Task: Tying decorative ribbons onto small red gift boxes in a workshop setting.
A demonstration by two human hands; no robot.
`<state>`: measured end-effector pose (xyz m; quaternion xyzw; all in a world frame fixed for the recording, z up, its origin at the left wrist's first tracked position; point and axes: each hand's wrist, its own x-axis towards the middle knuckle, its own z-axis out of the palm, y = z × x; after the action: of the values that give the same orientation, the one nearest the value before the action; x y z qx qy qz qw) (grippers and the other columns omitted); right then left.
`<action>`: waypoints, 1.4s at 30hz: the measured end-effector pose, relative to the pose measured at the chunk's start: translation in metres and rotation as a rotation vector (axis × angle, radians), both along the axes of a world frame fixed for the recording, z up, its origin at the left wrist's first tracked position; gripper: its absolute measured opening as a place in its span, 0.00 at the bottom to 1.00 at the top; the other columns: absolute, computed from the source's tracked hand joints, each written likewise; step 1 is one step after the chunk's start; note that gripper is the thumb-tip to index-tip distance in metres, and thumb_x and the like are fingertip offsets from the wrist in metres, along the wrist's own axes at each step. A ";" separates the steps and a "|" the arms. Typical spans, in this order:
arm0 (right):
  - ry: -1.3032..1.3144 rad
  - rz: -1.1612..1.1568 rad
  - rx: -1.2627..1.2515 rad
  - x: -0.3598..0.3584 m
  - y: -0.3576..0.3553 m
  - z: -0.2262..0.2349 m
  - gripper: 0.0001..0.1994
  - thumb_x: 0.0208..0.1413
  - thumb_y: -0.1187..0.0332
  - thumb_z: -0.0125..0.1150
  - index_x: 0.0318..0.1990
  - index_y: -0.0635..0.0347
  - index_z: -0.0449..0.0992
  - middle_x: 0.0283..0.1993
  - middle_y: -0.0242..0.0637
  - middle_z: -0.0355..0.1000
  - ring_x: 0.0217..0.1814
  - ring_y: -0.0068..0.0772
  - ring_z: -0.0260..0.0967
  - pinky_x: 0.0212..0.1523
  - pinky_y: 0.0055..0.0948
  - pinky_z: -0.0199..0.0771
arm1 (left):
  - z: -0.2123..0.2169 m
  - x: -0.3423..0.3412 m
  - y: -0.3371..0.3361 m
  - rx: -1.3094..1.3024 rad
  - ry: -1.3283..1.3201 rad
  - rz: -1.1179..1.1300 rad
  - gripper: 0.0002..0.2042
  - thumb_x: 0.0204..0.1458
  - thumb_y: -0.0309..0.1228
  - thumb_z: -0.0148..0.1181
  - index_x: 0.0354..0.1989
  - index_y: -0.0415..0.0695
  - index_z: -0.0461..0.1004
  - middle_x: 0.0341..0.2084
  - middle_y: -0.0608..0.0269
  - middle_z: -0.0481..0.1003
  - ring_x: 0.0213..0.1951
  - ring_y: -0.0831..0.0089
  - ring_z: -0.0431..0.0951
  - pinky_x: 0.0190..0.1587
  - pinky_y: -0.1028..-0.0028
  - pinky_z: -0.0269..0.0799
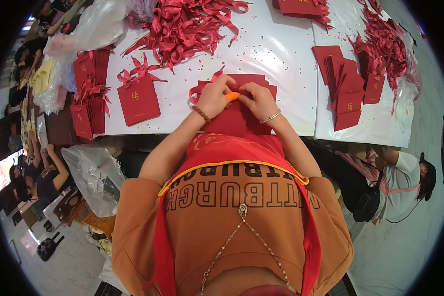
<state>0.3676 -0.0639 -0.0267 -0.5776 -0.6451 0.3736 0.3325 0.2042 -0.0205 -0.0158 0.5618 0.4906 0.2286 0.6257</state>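
A flat red paper gift bag [241, 106] lies on the white table [276, 54] right in front of me. Both hands rest on it close together. My left hand [213, 97] pinches a red ribbon [198, 92] that loops out to the left of the bag. My right hand [257, 100] grips the bag's upper part, fingers curled. A small orange object [232, 96], like a finger cover or tool, shows between the two hands. A bead bracelet sits on my left wrist and a thin bangle on my right.
A finished red bag with a ribbon bow [138, 97] lies to the left, beside upright stacks of bags [90, 111]. A heap of red ribbons [187, 24] covers the far table; more flat bags [348, 86] lie right. A seated person [404, 182] is lower right, others far left.
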 end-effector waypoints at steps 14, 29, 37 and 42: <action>-0.039 0.131 0.147 -0.013 0.003 0.002 0.06 0.46 0.74 0.56 0.33 0.61 0.70 0.30 0.43 0.67 0.33 0.47 0.66 0.33 0.38 0.66 | 0.006 -0.006 0.084 -0.117 0.349 -0.847 0.10 0.44 0.32 0.54 0.26 0.37 0.76 0.16 0.68 0.70 0.22 0.81 0.66 0.25 0.78 0.61; 0.000 0.089 0.049 -0.010 -0.002 0.011 0.07 0.45 0.74 0.57 0.33 0.62 0.70 0.32 0.42 0.66 0.34 0.45 0.65 0.35 0.34 0.66 | -0.003 -0.039 0.097 0.010 0.405 -0.617 0.16 0.52 0.42 0.50 0.37 0.39 0.69 0.16 0.64 0.69 0.18 0.80 0.66 0.20 0.80 0.60; -0.076 -0.002 0.237 -0.013 -0.004 0.005 0.08 0.43 0.74 0.61 0.33 0.59 0.72 0.45 0.41 0.63 0.50 0.42 0.58 0.44 0.34 0.64 | -0.007 -0.036 0.084 0.057 0.131 -0.335 0.11 0.47 0.28 0.51 0.38 0.38 0.70 0.20 0.66 0.71 0.19 0.81 0.66 0.21 0.80 0.60; 0.130 0.029 0.104 -0.020 -0.003 0.008 0.09 0.43 0.74 0.61 0.34 0.61 0.71 0.49 0.44 0.60 0.52 0.43 0.58 0.48 0.32 0.63 | 0.008 -0.011 0.074 -0.030 0.220 -0.498 0.09 0.48 0.28 0.50 0.36 0.39 0.72 0.13 0.74 0.63 0.15 0.86 0.57 0.17 0.81 0.51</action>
<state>0.3477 -0.0672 -0.0189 -0.5244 -0.6491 0.3812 0.3979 0.1936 0.0531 -0.0077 0.6773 0.4059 -0.0020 0.6136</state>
